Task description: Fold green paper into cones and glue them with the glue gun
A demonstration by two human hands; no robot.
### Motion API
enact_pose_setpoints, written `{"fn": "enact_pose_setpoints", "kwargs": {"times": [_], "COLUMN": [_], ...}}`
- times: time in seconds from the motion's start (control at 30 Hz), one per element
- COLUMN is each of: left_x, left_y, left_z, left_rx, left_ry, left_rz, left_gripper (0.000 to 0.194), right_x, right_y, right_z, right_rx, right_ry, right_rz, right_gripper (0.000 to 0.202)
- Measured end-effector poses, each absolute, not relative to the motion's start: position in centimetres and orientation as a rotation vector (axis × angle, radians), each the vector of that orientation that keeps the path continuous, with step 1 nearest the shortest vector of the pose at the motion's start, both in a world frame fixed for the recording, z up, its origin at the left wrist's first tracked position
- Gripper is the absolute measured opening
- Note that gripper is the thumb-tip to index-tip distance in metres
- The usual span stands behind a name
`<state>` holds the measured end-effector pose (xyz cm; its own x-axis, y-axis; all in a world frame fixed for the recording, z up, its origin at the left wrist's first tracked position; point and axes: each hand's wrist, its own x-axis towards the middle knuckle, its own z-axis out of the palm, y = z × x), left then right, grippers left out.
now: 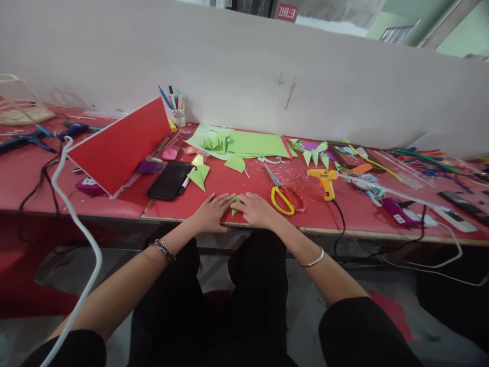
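Near the table's front edge lies a small folded piece of green paper [235,206], partly covered by my fingers. My left hand [212,212] rests flat on the tabletop, fingers stretched out, its fingertips reaching the paper's left side. From the other side, my right hand [256,208] holds the piece down with bent fingers; its thumb is hidden. Just beyond my hands are a folded green paper piece [199,176] and a leaf-shaped green cutout [236,162]. Scissors [283,195] with yellow and red handles lie to the right of my right hand.
A yellow glue gun [324,182] sits on the red table [244,179], its cord over the edge. A black phone [168,180] and a tilted red board [126,142] are on the left. Green sheets [260,144] lie behind. A purple power strip [401,213] is at right; a white cable [86,234] hangs at left.
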<state>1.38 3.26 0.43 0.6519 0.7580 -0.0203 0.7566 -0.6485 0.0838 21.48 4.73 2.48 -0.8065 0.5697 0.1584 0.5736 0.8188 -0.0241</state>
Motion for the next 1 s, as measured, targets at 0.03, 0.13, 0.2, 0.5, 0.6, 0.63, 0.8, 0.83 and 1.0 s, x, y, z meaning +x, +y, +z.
{"fn": "enact_pose_setpoints", "kwargs": {"times": [0.03,0.13,0.2,0.5,0.6,0.63,0.8,0.83,1.0], "left_x": [1.4,1.4,1.4,1.1,0.7,0.6,0.6,0.7,1.4], "left_y": [3.2,3.1,3.0,2.0,1.9,2.0,2.0,2.0,2.6], "left_z": [0.5,0.6,0.6,0.9,1.4,1.6,2.1,2.0,1.4], "left_rx": [2.775,2.772,2.785,2.94,2.952,2.948,2.927,2.918,2.862], "left_ry": [1.275,1.273,1.28,1.113,0.907,0.866,0.944,0.995,1.153], "left_rz": [0.03,0.049,0.075,0.131,0.09,0.075,0.096,0.118,0.209], "left_gripper": [0.092,0.091,0.089,0.075,0.075,0.075,0.071,0.07,0.064], "right_x": [21.5,21.9,22.4,24.6,25.0,25.2,27.4,28.3,35.0], "right_y": [4.8,5.0,5.0,3.2,2.9,2.9,3.3,3.4,4.3], "right_z": [2.5,2.3,1.8,1.2,1.4,1.4,2.4,2.7,2.9], "right_rx": [-0.879,-0.813,-0.794,-0.913,-0.942,-0.939,-1.102,-1.187,-1.573], "right_ry": [-2.84,-2.821,-2.786,-2.64,-2.636,-2.636,-2.296,-2.138,-1.433], "right_rz": [-0.029,0.013,0.044,0.18,0.215,0.226,0.258,0.246,0.026], "right_gripper": [0.034,0.022,0.02,0.032,0.037,0.038,0.029,0.026,0.021]}}
